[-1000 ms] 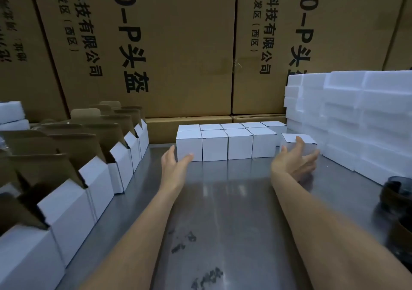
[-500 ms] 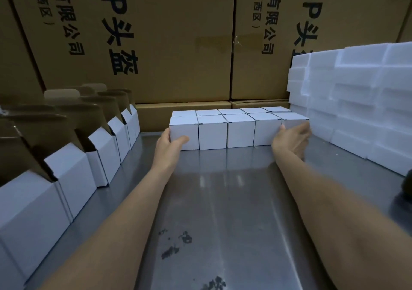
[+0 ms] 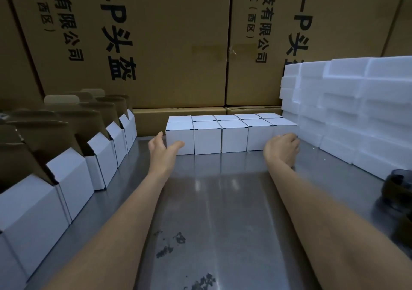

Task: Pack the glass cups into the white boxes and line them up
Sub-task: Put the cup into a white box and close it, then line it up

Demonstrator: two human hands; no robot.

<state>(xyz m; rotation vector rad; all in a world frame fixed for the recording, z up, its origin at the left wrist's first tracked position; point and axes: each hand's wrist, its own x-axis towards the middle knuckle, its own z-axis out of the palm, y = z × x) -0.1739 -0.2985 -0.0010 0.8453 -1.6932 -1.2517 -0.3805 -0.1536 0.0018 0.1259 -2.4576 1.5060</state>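
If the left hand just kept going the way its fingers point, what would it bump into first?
Probably the leftmost closed white box of the front row: the left hand is open right beside it, thumb at its front face. Depth is hard to judge.

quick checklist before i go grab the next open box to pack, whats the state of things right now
1. Front row of closed white boxes flush, faces even: ok, five side by side with no visible gaps.
2. Rightmost closed box seated against the foam blocks: cannot tell, the right hand covers that corner.
3. Left hand free: ok, fingers straight beside the leftmost closed box, no grip on anything.
4. Right hand free: not ok, it rests against the rightmost closed box.
5. Open boxes ready along the left: ok, flaps up, in a line.
6. Glass cups within reach: cannot tell, only dark objects at the right edge.
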